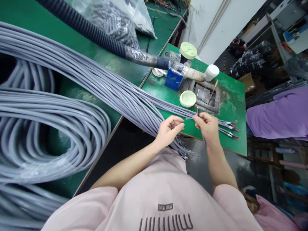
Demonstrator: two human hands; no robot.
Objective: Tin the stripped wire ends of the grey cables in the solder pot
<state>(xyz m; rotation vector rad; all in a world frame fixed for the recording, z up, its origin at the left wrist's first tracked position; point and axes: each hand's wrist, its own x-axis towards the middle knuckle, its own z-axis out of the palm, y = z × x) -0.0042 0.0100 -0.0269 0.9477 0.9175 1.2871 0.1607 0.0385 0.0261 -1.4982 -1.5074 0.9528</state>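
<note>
My right hand (207, 125) pinches the end of a grey cable (203, 146), whose short inner wires (198, 111) stick up above the fingertips. One thin wire (189, 119) points left from that pinch toward my left hand (169, 129). The left hand's thumb and forefinger are apart, with nothing visible between them. A long bundle of grey cables (125, 89) passes behind both hands. On the right, several stripped cable ends (231, 125) with coloured wires lie over the green bench (237, 96). Other cable ends hang below my left hand.
Beyond my hands are an open pale tub (188, 98), a square metal pot (203, 93) with a stick tool, a blue box (173, 78) and a white cup (212, 72). A black hose (96, 33) crosses above. Coiled cables (96, 128) fill the left. A purple-sleeved person (279, 112) is at right.
</note>
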